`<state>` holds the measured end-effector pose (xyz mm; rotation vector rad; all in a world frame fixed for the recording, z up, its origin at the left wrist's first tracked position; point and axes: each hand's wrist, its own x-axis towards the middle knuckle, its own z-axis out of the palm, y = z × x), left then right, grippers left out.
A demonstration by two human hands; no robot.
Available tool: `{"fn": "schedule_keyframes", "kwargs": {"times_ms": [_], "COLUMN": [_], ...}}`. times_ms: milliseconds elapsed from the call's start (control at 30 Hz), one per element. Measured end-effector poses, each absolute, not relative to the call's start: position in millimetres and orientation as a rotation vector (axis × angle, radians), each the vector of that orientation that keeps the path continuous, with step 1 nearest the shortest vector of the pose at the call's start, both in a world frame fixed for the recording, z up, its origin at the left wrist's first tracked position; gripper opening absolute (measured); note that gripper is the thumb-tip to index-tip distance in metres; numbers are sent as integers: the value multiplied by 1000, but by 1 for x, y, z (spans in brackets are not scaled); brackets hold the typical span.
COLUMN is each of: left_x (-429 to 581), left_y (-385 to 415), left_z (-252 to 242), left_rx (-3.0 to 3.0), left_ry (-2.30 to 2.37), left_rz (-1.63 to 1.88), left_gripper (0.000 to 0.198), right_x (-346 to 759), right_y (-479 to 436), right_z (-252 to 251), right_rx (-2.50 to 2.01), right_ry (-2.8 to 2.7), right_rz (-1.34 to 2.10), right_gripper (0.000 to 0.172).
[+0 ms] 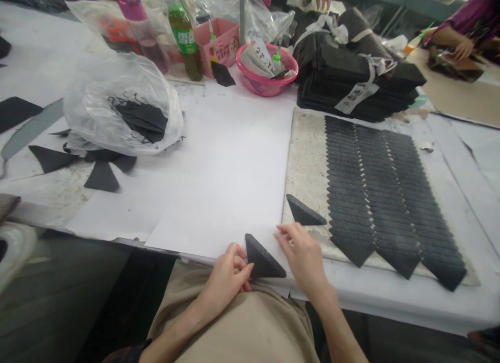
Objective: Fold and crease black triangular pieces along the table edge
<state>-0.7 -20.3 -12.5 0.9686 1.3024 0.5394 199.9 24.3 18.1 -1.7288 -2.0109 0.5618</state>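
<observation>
Guiding from afar, I had the left hand (pixel 228 272) pinching the black piece (pixel 265 261) at the worktop (pixel 230 170)'s six o'clock edge, the right hand (pixel 304 251) narrowly parted toward the piece's two o'clock, and judged light pressure safest against creasing.

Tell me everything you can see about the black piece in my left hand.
The black piece looks thin, flat and roughly triangular, with a blunt upper corner and a greyer, speckled band along its slanting edge. It could be fabric or a leather-like sheet; I can't tell which. Your left hand pinches its left side, at the near edge of the white-covered table. Your right hand is close by, apparently not touching it.
</observation>
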Motion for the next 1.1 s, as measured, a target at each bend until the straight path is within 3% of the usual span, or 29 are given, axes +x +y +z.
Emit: {"fn": "schedule_keyframes", "kwargs": {"times_ms": [233, 367, 500, 667, 1100], "left_x": [-1, -10, -22, -28, -34], "left_y": [-21, -15, 2, 20, 24], "left_z": [-13, -5, -1, -11, -29], "left_rx": [1049, 1464, 2022, 2399, 2306], "left_ry": [1294, 1347, 1409, 1362, 1306], "left_rz": [483, 375, 390, 404, 608], "left_gripper": [18, 2, 18, 17, 22], "right_x": [147, 148, 150, 148, 144], "right_y": [-9, -2, 3, 6, -10], "right_z": [4, 5, 5, 2, -12], "right_rx": [-1954, -1927, -1879, -1834, -1687], "right_ry": [-2110, -2105, -2109, -2105, -1981], "right_rz": [431, 457, 465, 527, 512], "right_gripper": [11, 11, 12, 4, 20]}}
